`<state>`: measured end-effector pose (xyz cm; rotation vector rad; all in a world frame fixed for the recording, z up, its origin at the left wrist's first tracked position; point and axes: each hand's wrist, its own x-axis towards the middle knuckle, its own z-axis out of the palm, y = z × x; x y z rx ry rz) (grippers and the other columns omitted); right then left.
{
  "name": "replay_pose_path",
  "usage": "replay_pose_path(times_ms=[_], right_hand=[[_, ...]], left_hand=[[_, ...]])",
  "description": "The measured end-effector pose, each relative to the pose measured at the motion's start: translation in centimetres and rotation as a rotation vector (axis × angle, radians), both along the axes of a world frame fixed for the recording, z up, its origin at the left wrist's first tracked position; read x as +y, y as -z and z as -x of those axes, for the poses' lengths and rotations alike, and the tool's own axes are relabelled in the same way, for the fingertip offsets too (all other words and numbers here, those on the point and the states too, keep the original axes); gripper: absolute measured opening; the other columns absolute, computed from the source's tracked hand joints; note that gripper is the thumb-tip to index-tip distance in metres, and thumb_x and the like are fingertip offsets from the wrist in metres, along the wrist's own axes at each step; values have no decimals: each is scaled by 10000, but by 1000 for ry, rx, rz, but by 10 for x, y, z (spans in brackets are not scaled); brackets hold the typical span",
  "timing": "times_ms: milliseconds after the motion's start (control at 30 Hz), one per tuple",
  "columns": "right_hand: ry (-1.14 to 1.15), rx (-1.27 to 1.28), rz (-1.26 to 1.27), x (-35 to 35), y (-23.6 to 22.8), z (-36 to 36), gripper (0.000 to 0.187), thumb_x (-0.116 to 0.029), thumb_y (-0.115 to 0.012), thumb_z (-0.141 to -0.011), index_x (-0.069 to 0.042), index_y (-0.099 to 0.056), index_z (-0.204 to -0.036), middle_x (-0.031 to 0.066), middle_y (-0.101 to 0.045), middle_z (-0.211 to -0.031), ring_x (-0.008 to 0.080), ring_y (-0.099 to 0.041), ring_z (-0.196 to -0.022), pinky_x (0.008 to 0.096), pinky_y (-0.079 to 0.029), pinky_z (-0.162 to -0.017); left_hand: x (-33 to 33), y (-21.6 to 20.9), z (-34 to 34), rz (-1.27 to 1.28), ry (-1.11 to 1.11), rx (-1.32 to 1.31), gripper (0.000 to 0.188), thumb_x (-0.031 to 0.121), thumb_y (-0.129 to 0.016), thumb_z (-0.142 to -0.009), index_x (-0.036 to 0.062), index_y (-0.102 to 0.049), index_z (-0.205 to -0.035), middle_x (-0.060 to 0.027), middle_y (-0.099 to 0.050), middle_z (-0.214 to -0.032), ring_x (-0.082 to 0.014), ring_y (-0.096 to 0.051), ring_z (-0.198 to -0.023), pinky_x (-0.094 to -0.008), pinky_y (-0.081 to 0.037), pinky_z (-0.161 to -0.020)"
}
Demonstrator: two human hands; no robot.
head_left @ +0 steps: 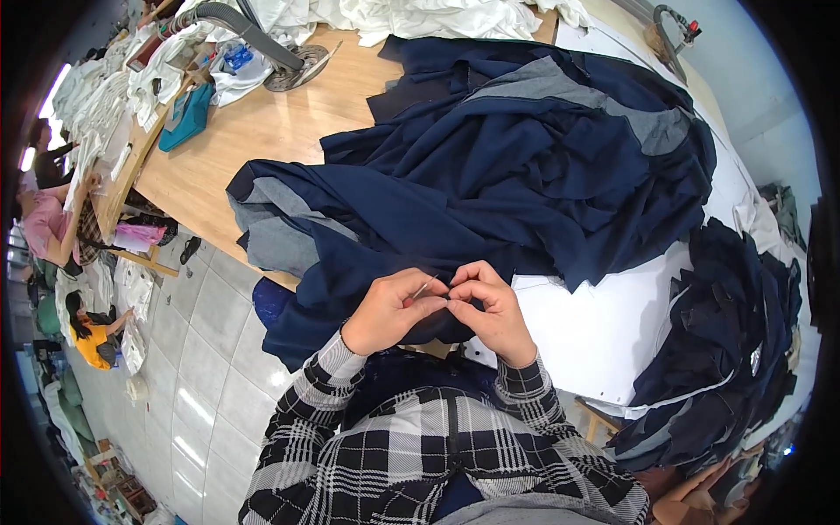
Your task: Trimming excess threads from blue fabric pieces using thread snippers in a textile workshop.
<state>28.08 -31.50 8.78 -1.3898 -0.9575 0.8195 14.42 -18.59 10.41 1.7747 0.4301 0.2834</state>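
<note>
My left hand (394,308) and my right hand (492,313) meet fingertip to fingertip in front of my body, above the near edge of the dark navy fabric (490,192). Out of the left fingers sticks a thin, light-coloured, stick-like thing (425,287), too small to name. Thumb and forefinger of the right hand are pinched together, touching the left fingertips; whatever lies between them is tiny and dark, and I cannot make it out. Grey lining pieces (284,232) show among the navy folds spread across the table.
A wooden table (289,127) carries the fabric, with a white sheet (577,337) at right. Dark garments (717,324) are heaped at the right. A hose on a round base (296,72), a teal pouch (186,118) and white cloth (385,17) lie at the back. People work at left.
</note>
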Motion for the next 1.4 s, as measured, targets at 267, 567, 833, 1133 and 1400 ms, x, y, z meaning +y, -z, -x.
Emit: replay_pose_path(times_ms=[267,567,833,1133,1400], right_hand=[[114,-235,38,-2,-7,3,111,-75,-673,-704,-5,-636,-783,66,-513,-851,204,-493,-835,297,-403,-741],[124,-358,10,0,-10,6,112,-81,-679,-699,-13,-639,-778,65,-502,-829,207,-479,-792,300,-393,-713],[37,320,62,0,0,9,43,-18,-660,-766,10,-638,-790,7,-491,-881,87,-471,-740,214,-382,-669],[-81,297,-40,4,1,-2,144,-57,-574,-866,-17,-592,-1003,64,-492,-1224,140,-490,-1068,245,-372,-912],[-146,189,178,5,-6,-15,175,-24,-637,-811,18,-629,-981,4,-611,-920,52,-539,-838,178,-426,-737]], left_hand=[[-7,-3,2,1,-67,-68,149,19,-698,-754,-17,-609,-868,-14,-580,-781,-47,-423,-578,-203,-363,-526],[-11,-2,4,-251,-118,-72,144,103,-657,-814,-5,-609,-896,-16,-582,-717,-72,-493,-553,-225,-412,-517],[-4,7,4,978,-133,116,95,143,-604,-879,55,-583,-908,26,-491,-619,-49,-387,-430,-193,-256,-371],[-6,1,4,1056,-192,63,90,143,-609,-875,59,-576,-888,32,-481,-587,-46,-402,-419,-190,-254,-351],[-8,-5,1,739,-257,29,91,120,-609,-870,41,-565,-869,22,-504,-585,-41,-428,-417,-177,-273,-362]])
